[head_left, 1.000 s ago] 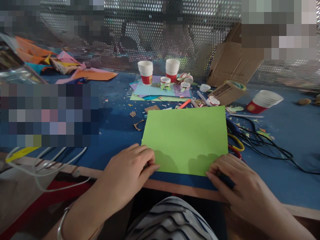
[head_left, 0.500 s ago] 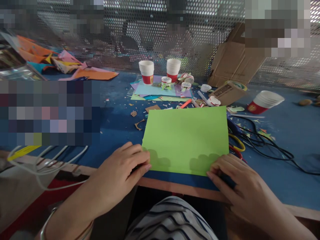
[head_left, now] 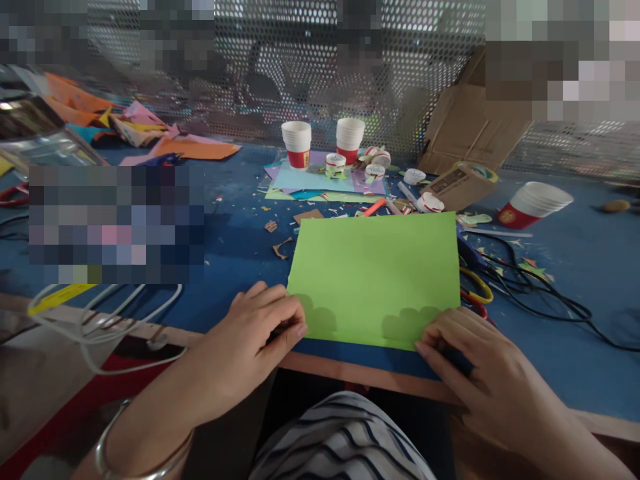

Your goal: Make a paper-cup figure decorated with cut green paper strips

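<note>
A sheet of light green paper (head_left: 375, 273) lies flat on the blue table (head_left: 240, 253) in front of me. My left hand (head_left: 260, 330) pinches the sheet's near left corner, fingers curled together on it. At the near right corner my right hand (head_left: 470, 360) has its fingertips pressed on the paper's edge, fingers bent and close together. Both hands rest at the table's wooden front edge (head_left: 350, 373).
Behind the sheet stand two stacks of red-and-white paper cups (head_left: 297, 143), coloured paper sheets (head_left: 320, 181) and scraps. A tipped cup stack (head_left: 534, 203) and black cables (head_left: 530, 287) lie right, near scissors (head_left: 475, 288). A cardboard box (head_left: 465, 127) leans on the perforated metal screen. White cords (head_left: 105, 320) lie left.
My left hand slid a little leftward along the near edge to the sheet's corner. The right hand has stayed put and the paper has barely moved.
</note>
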`<state>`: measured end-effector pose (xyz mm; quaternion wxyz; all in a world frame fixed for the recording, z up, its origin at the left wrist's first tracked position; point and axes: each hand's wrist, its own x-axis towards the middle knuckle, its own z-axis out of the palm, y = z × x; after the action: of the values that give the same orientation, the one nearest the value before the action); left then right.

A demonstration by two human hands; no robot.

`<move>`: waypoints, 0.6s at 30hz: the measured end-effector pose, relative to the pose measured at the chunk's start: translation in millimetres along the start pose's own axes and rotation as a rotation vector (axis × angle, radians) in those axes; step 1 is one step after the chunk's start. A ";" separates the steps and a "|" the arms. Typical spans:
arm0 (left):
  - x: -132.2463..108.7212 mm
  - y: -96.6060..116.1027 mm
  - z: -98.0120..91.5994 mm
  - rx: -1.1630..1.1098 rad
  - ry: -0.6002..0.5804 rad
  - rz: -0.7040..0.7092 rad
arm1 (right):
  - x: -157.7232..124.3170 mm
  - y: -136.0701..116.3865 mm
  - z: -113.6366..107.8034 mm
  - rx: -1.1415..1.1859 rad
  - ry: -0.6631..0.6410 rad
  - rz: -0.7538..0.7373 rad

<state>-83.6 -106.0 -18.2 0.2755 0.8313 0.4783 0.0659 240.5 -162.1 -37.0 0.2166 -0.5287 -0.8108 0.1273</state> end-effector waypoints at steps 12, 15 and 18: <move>3.4 -0.3 1.7 0.047 0.044 0.020 | -2.0 2.1 -0.3 0.023 -0.020 0.010; 5.4 -2.8 0.8 0.034 0.034 0.039 | -2.4 1.9 -0.5 0.028 -0.020 0.019; 6.0 -2.9 -0.2 0.022 0.043 0.037 | -1.9 2.0 -0.8 0.031 -0.017 0.019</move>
<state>-82.7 -99.7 -20.4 0.2547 0.8412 0.4695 0.0836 243.2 -163.1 -37.6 0.2165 -0.5320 -0.8054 0.1464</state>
